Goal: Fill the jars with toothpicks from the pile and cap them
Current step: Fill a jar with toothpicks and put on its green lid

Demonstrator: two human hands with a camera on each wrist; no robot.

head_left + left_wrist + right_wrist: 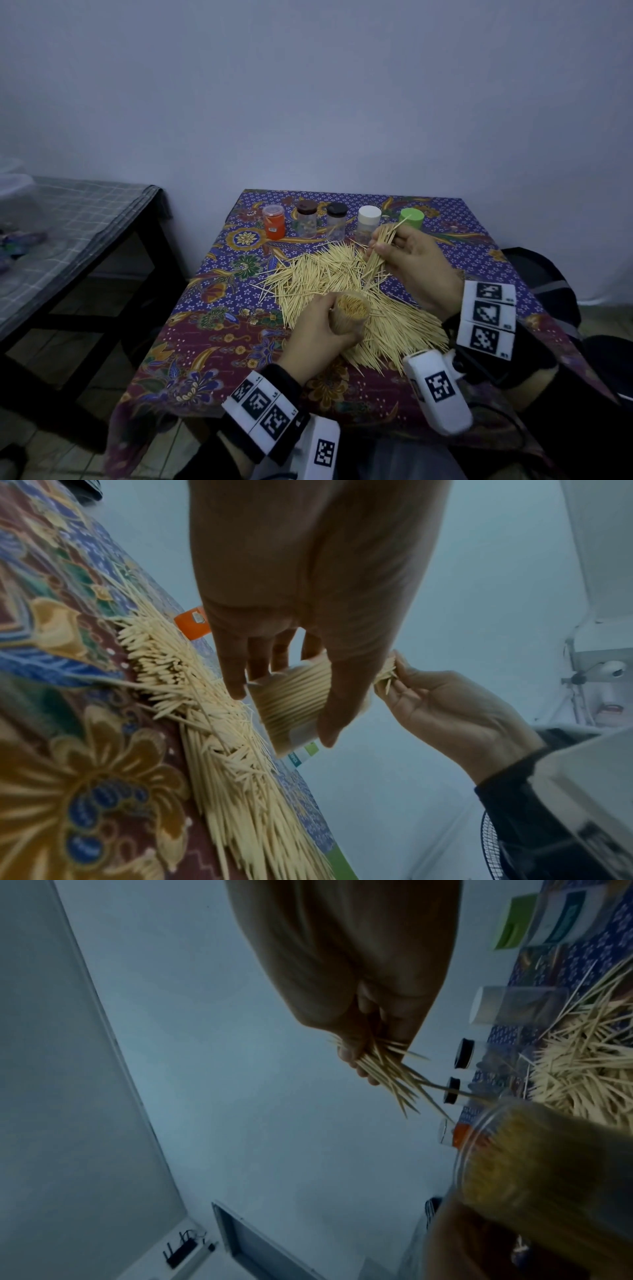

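Observation:
A big pile of toothpicks (346,284) covers the middle of the patterned tablecloth (222,346). My left hand (318,335) grips a clear uncapped jar (352,313) packed with upright toothpicks, held above the pile's near edge; the same jar (291,704) shows between my fingers in the left wrist view. My right hand (404,253) pinches a bundle of toothpicks (378,251) above the pile's far right side, up and right of the jar. The bundle (394,1074) points toward the jar mouth (507,1153) in the right wrist view.
Along the table's far edge stand capped jars: orange (274,222), brown-lidded (306,219), black-lidded (336,220), white-lidded (368,222) and green-lidded (411,217). A bench with a checked cover (72,233) stands to the left. A wall rises behind the table.

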